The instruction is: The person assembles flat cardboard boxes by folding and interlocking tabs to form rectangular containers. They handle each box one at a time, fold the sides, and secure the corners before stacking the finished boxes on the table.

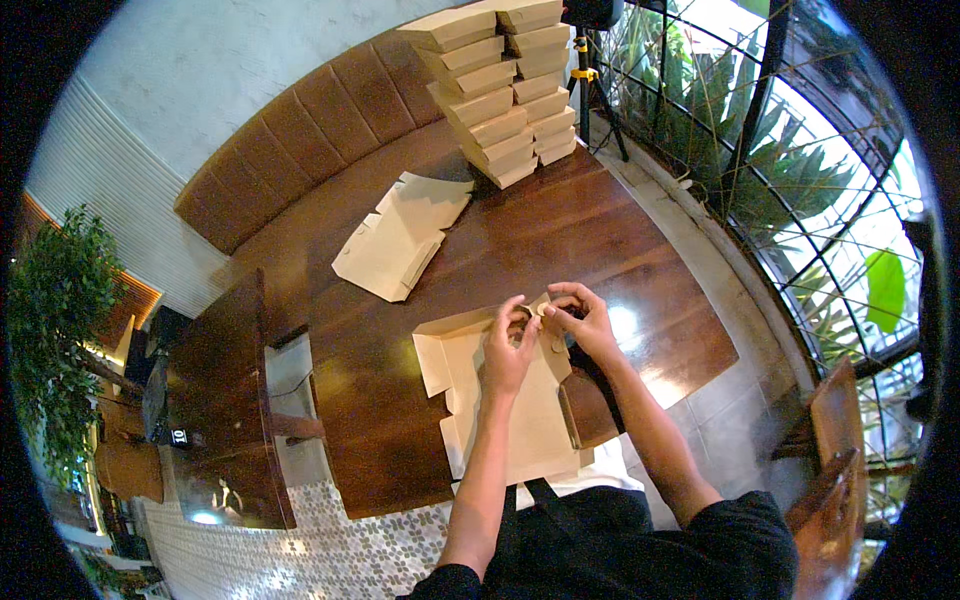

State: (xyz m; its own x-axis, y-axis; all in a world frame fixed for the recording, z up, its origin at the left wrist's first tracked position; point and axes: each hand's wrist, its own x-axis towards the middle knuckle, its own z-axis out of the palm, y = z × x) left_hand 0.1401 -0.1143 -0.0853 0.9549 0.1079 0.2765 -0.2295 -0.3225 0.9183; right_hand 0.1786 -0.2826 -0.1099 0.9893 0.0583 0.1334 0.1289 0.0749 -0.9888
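Note:
A flat brown cardboard box blank point(500, 400) lies on the dark wooden table point(400, 400) in front of me. My left hand point(506, 350) and my right hand point(580, 318) both pinch flaps at its far corner, folding them together. The blank's near end hangs over the table edge toward my body.
A pile of unfolded cardboard blanks point(400, 238) lies further out on the table. Two tall stacks of folded brown boxes point(505, 85) stand at the far end. A padded brown bench point(300, 140) curves behind. A tripod point(590, 90) and glazed wall are on the right.

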